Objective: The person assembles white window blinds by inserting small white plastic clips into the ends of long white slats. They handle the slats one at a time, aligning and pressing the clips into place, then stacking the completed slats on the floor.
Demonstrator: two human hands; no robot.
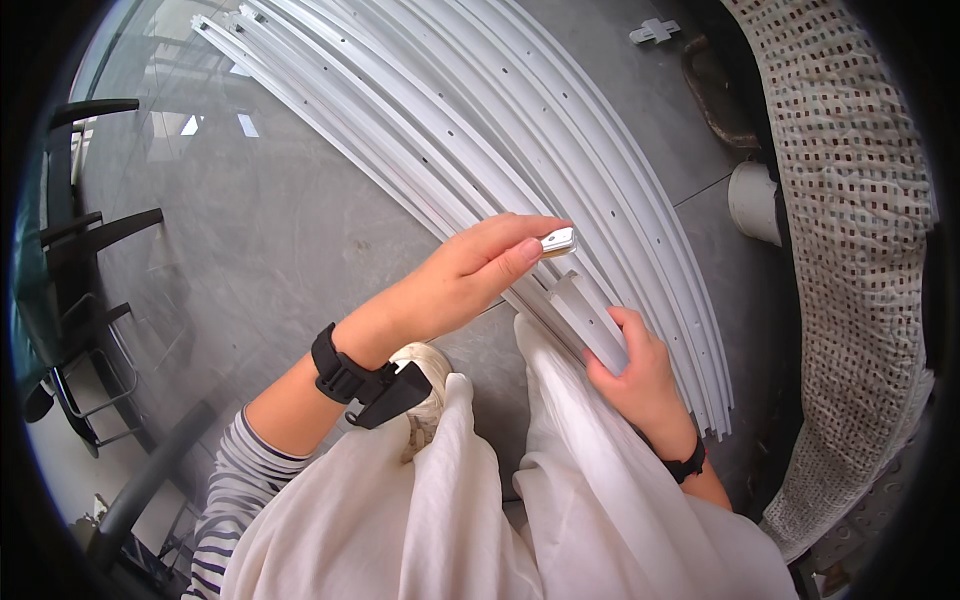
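Note:
My left hand (pixel 475 262) pinches a small white rectangular connector piece (pixel 561 240) between thumb and fingers. Just below it, the end of a white metal track rail (pixel 592 322) points up toward that piece, with a gap between the two. My right hand (pixel 642 378) is closed around this rail, thumb on one side and fingers on the other. Many more long white rails (pixel 450 110) with small dark holes lie side by side on the floor beyond my hands, running from the far left to the near right.
On the grey tiled floor (pixel 300 220), a white cross-shaped connector (pixel 655 31) lies at the far right. A white cylinder (pixel 755 203) stands beside a seat draped in woven, dotted cloth (pixel 850 200). Dark chair legs (pixel 110 232) are along the left. My white shoe (pixel 425 375) is below my left wrist.

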